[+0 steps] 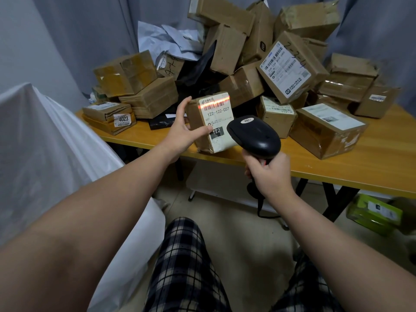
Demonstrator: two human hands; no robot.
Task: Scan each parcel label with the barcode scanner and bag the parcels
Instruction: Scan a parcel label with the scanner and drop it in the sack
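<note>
Head view: left hand (182,129) gripped a brown cardboard parcel (219,115), right hand (272,174) a black plastic scanner (254,136); any tilt might throw the red beam (216,103) off its barcode (218,106).

The room is dim and evenly lit, with a cool grey cast on the curtains (78,30) and soft shadows under the cardboard boxes (225,48). The brightest spot is the red scan line (216,102) glowing across the parcel (211,122) label. A faint highlight sits on the glossy black barcode scanner (254,136), and the orange counter (360,167) shows a mild sheen. Wide-angle distortion stretches both forearms (67,244) at the lower corners, and the green box (373,212) near the right edge is smeared.
</note>
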